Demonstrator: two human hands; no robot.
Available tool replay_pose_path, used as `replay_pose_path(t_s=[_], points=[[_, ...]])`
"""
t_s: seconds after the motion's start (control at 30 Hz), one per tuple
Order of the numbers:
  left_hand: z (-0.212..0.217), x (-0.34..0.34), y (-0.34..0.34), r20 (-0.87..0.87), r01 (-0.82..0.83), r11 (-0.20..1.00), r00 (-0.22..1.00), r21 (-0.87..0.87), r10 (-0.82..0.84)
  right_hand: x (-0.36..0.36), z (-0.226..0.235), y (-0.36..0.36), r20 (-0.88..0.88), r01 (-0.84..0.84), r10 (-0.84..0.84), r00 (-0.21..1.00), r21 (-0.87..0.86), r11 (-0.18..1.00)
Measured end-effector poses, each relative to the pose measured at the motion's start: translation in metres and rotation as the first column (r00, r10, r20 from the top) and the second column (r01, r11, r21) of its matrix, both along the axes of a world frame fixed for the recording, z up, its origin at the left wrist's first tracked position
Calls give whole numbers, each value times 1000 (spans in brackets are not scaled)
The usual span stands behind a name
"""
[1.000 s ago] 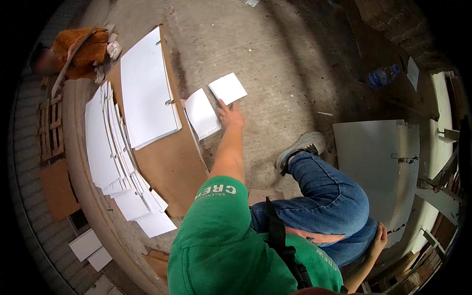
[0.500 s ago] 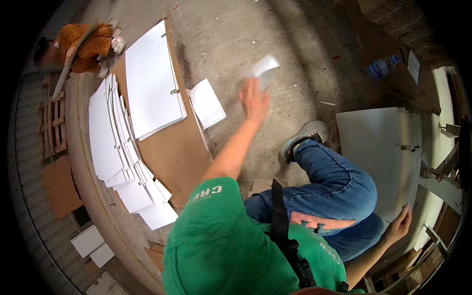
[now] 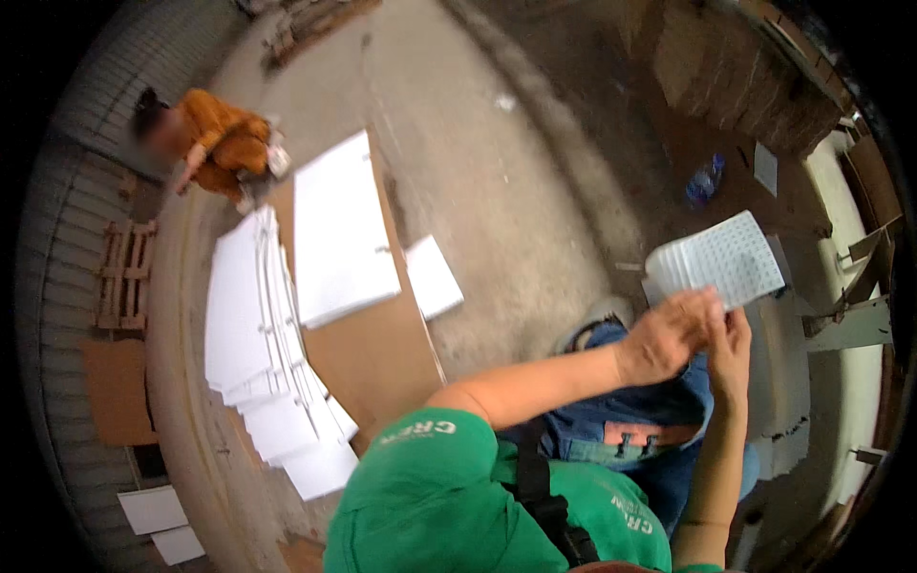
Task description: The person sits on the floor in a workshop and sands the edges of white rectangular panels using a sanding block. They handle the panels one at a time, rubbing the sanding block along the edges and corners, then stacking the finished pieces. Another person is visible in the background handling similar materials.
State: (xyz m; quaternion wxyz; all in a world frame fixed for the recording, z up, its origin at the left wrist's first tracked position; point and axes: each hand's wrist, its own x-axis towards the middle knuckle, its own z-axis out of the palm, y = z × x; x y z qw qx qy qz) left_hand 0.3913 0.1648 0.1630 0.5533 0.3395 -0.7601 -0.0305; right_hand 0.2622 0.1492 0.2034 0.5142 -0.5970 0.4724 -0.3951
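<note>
In front of my raised knee, a thin pale sheet (image 3: pixel 728 256) covered with rows of small printed marks is held up, its left end curled. My left hand (image 3: pixel 671 331) pinches its lower edge. Just beside it, touching, my right hand (image 3: pixel 731 358) grips the same edge with its fingertips. Under and behind my hands, a stack of large greyish-white sheets (image 3: pixel 785 382) shows only in part, mostly hidden by the held sheet and my right arm.
To the left, a white stack (image 3: pixel 344 229) with metal clips lies on brown cardboard (image 3: pixel 382 358), beside fanned white sheets (image 3: pixel 244 306) and a small white sheet (image 3: pixel 433 277). A plastic bottle (image 3: pixel 705 180) lies farther right. Another person (image 3: pixel 224 143) in orange-brown crouches at far left.
My left hand has swung from over the floor to the right with the pale sheet. My right hand has risen from beside the greyish stack and now holds the sheet too. The view has shifted.
</note>
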Motion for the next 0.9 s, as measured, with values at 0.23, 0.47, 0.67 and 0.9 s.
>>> replay_pose_path(t_s=[0.23, 0.47, 0.67, 0.9], points=[[59, -43, -11, -37, 137, 989, 990, -51, -139, -110, 10, 10, 516, 451, -418, 747, 68, 890], [71, -93, -35, -750, 844, 117, 521, 523, -407, -197, 31, 59, 161, 448, -437, 885, -44, 893], [64, -136, -7, -745, 836, 11, 496, 549, -447, -222, 18, 84, 246, 539, -536, 808, 59, 840], [57, -167, 11, -648, 745, 77, 622, 663, -439, -226, 15, 93, 360, 465, -539, 762, 276, 841]])
